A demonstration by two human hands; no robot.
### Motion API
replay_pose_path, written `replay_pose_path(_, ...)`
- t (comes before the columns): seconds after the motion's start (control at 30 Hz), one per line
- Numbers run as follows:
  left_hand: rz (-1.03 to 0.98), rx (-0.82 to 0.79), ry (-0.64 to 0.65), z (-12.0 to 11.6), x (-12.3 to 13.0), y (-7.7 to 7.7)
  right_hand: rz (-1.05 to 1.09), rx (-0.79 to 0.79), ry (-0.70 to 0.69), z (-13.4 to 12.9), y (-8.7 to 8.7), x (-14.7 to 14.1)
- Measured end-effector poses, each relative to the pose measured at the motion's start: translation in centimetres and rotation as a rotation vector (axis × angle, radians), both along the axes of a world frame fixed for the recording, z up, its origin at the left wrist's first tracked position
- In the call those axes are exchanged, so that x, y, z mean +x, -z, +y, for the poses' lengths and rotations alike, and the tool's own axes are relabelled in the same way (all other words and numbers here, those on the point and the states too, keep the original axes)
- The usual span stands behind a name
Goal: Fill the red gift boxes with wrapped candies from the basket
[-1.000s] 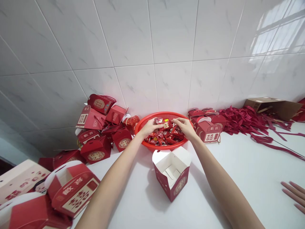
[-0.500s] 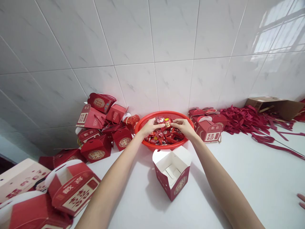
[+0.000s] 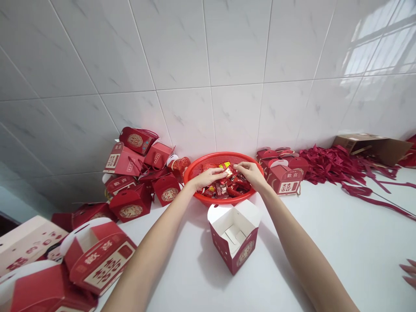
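A red plastic basket heaped with red wrapped candies stands against the wall. My left hand reaches over its left side, fingers pressed together, tips at a small red and cream candy packet. From the right, my right hand bends over the heap, thumb and fingers closed at the same packet; its far edge is hidden by the fingers. Between my forearms an open red gift box stands upright, its white inside facing up with only folded bottom flaps visible.
Red gift boxes pile up on the left, with bigger open ones nearer. More boxes stand right of the basket, then dark red ribbons and a cardboard box. Another person's fingertips show at the right edge.
The dark red packet at my left fingertips has left them. Both hands have dipped slightly lower over the candies. The open gift box stays in place.
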State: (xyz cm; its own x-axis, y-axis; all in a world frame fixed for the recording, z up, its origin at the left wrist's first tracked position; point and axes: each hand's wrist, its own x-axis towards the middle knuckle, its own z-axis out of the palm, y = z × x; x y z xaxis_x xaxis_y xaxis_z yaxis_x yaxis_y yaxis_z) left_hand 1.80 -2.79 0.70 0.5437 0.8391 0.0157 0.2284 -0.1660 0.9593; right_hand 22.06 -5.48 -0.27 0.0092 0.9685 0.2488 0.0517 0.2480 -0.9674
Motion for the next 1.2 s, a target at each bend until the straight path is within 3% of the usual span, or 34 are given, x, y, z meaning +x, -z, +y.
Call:
replay_pose_path(0.2,-0.006,0.07,-0.004,0.22,0.13,-0.02,0.093,-0.014,0.048,0.77,0.25,0.0)
replay_pose_path(0.7,-0.052,0.288,-0.09,0.58,-0.05,0.08,0.16,-0.081,-0.113,0.19,0.13,0.32)
replay_pose_path(1.07,-0.023,0.302,-0.112,0.21,0.3,-0.18,0.164,-0.099,-0.161,-0.03,-0.08,0.25)
replay_pose_path(1.2,0.064,0.28,-0.225,0.89,0.16,0.13,0.18,-0.06,-0.142,0.25,0.11,0.21)
